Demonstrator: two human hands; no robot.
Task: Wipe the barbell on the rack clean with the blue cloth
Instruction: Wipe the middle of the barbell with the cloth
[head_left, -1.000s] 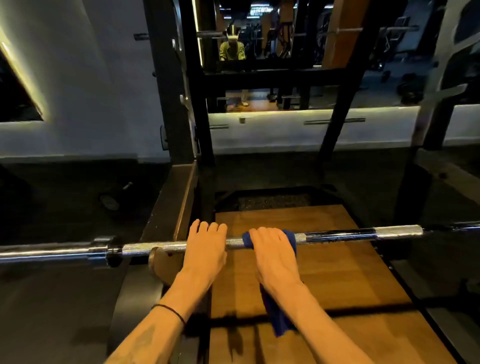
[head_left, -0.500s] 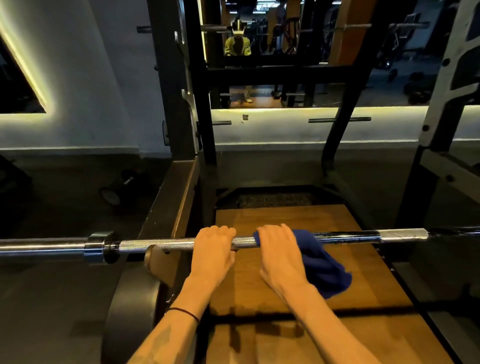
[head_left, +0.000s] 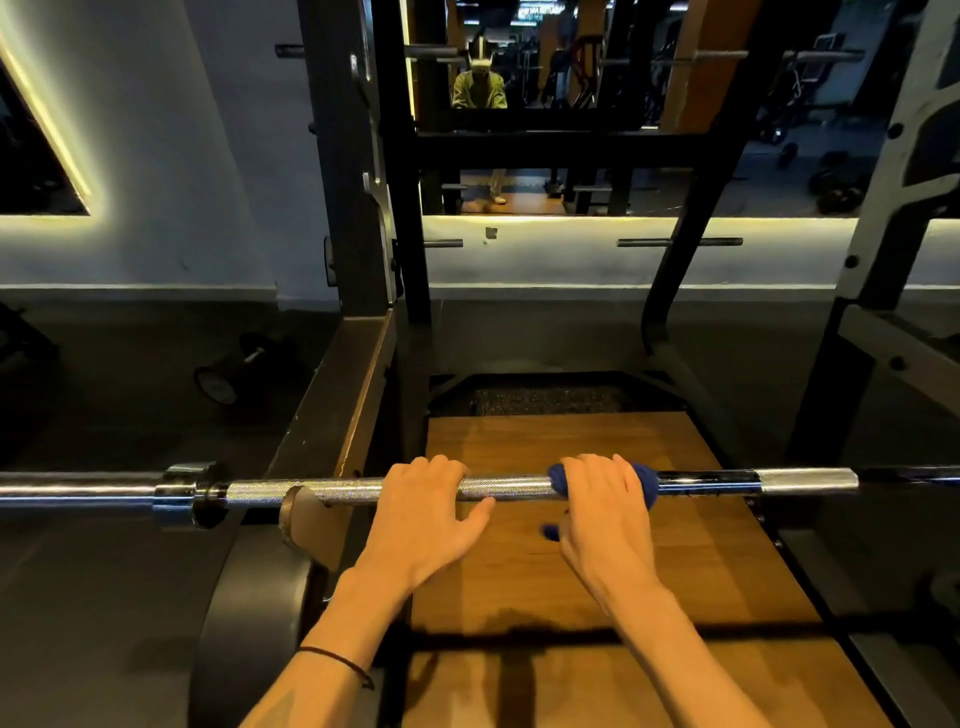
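Right hand (head_left: 605, 512) wraps the blue cloth (head_left: 644, 480) around the barbell (head_left: 509, 488), fingers curled over the top, cloth bunched under the palm with a bit poking out at both sides and a small tip below near the thumb. Left hand (head_left: 426, 514) grips the bare knurled shaft just left of it, fingers over the far side, thumb under the near side. Barbell lies horizontal across the rack (head_left: 363, 208), resting on a hook (head_left: 304, 519) left of the hands, collar (head_left: 192, 493) further left. Wooden platform (head_left: 701, 571) below. Thin black band (head_left: 337, 660) on left wrist. Dumbbell (head_left: 228, 374) on the floor far left. Mirror (head_left: 649, 78) on the far wall.
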